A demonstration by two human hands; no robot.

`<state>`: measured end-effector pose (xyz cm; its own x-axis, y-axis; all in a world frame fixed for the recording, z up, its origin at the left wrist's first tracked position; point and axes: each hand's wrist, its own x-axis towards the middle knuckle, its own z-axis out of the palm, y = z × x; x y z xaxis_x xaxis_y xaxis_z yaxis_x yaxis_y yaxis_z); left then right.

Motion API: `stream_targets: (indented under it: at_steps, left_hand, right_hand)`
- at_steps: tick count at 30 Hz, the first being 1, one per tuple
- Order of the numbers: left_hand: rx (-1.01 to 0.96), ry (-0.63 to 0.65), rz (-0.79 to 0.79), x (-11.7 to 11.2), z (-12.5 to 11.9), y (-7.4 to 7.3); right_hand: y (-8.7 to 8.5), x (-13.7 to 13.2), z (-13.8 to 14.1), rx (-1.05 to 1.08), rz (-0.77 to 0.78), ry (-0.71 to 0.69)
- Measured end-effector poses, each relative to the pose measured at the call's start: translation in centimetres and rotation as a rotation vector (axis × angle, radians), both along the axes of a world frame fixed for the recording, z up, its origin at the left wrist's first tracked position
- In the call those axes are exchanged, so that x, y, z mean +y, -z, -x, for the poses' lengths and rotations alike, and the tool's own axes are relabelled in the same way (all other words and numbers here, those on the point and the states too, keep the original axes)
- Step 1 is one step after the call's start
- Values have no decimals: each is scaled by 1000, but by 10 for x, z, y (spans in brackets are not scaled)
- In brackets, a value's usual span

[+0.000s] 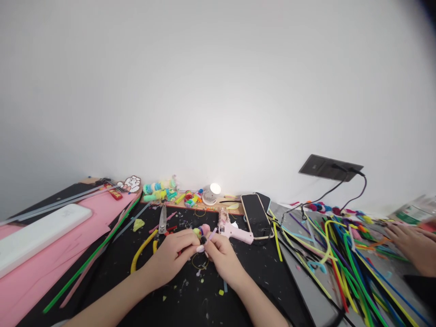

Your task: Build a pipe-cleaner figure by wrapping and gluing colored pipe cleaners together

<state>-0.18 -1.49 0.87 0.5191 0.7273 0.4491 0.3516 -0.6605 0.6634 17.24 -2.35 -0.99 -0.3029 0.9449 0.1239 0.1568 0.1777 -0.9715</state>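
Note:
My left hand (172, 259) and my right hand (221, 256) meet over the black table (190, 304). Both pinch a small fuzzy craft piece (201, 232) with yellow, pink and dark parts, held between the fingertips. A thin lilac stem sticks up from my right fingers. A pink glue gun (233, 229) lies just behind my right hand. Scissors (162, 222) and yellow-handled pliers (145, 247) lie behind my left hand.
A heap of coloured pipe cleaners (344, 259) covers the right side, where another person's hand (413, 245) rests. A phone (256, 215) lies beyond the glue gun. Pink paper (37, 272) and a white case (37, 236) sit at left. A small lamp (211, 193) glows by the wall.

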Motion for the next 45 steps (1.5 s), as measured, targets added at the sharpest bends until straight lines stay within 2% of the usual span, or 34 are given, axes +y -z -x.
stream_targets:
  at_steps: [6, 13, 18, 21, 25, 27, 32, 36, 41, 45]
  left_hand:
    - [25, 67, -62, 1, 4, 4]
    - [105, 95, -195, 1, 4, 8]
    - [129, 161, -394, 0, 2, 5]
    - [99, 165, -391, -1, 2, 3]
    - [14, 52, -222, 1, 3, 5]
    - [5, 33, -199, 3, 4, 7]
    - [48, 118, -358, 6, 6, 5]
    - [122, 184, -479, 5, 4, 1]
    - [199, 193, -537, 2, 1, 2]
    - [135, 174, -517, 3, 1, 5]
  right_hand:
    - [-1, 0, 0, 20, 25, -10]
    - [-1, 0, 1, 162, 123, -65]
    - [0, -2, 2, 208, 210, -133]
    - [0, -1, 3, 221, 241, -147]
    - [-1, 1, 3, 307, 169, -52]
    - [-1, 2, 3, 317, 129, -28]
    - [1, 1, 2, 260, 115, -58]
    - [-2, -2, 1, 86, 21, -57]
    - [-6, -3, 2, -71, -37, -18]
    - [-6, -3, 3, -36, -64, 10]
